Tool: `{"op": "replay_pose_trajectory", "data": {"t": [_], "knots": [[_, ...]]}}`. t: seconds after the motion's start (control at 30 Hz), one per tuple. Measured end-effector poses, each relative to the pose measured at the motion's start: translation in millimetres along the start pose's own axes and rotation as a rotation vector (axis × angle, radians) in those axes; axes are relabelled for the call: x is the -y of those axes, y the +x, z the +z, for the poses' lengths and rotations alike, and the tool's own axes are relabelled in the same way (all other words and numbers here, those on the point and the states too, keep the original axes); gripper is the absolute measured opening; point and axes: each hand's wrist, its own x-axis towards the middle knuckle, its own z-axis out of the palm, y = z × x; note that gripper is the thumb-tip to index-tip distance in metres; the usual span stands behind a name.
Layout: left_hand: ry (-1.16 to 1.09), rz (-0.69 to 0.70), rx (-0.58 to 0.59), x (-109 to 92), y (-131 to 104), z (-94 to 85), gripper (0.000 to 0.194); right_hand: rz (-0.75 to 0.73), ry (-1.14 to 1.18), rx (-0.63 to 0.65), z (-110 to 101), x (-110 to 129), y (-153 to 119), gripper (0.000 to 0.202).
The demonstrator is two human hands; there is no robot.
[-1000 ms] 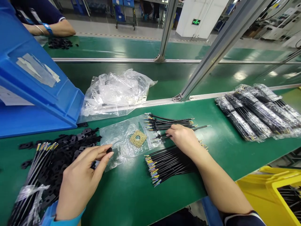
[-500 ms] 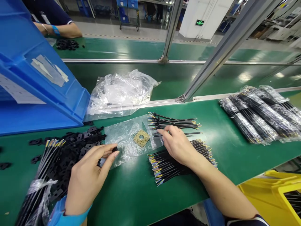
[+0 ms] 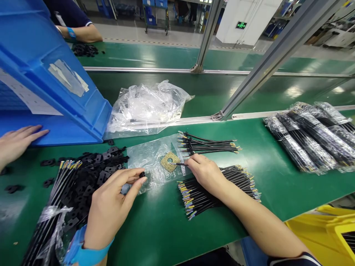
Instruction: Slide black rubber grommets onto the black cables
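Between thumb and forefinger, my left hand (image 3: 111, 203) pinches a small black plastic part (image 3: 142, 174). My right hand (image 3: 207, 173) is closed on a thin black cable (image 3: 181, 164), whose left end lies over a yellowish square sponge (image 3: 165, 166) with a hole in its middle. The sponge sits on a clear plastic bag (image 3: 138, 153). Under my right forearm is a row of black cables (image 3: 198, 197) with coloured wire ends. A smaller bunch of cables (image 3: 216, 146) lies just beyond the hand, some with black parts on them.
Loose black plastic parts (image 3: 102, 162) are heaped left, beside a tied cable bundle (image 3: 52, 199). Another person's hand (image 3: 16, 144) rests at a blue bin (image 3: 91, 129). Crumpled plastic bags (image 3: 149, 103) and a metal post (image 3: 249, 74) stand behind. Wrapped cable packs (image 3: 305, 140) and a yellow bin (image 3: 321, 229) are right.
My right hand has picked up the single cable and brought its end left onto the sponge. Another person's hand has appeared at the left. My left hand still pinches the black part.
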Motion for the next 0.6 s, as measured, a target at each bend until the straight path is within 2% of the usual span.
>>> {"op": "replay_pose_trajectory", "data": {"t": [0.1, 0.27, 0.43, 0.5, 0.6], "knots": [[-0.067, -0.073, 0.013, -1.0, 0.7, -0.4, 0.031, -0.017, -0.049, 0.015, -4.6, -0.7, -0.5, 0.022], [-0.257, -0.273, 0.053, -3.8, 3.5, 1.8, 0.038, -0.066, -0.068, -0.004, -9.3, -5.4, -1.3, 0.03], [-0.605, -0.435, 0.111, -11.4, 7.7, 12.4, 0.042, -0.204, 0.278, -0.321, -21.4, -0.8, -6.1, 0.032], [-0.764, -0.491, 0.113, -16.2, 8.6, 17.6, 0.044, -0.229, 0.376, -0.384, -28.9, 5.9, -9.1, 0.032], [-0.939, -0.571, 0.114, -23.9, 9.2, 23.5, 0.049, -0.259, 0.396, -0.425, -36.4, 16.0, -13.9, 0.035]]}}
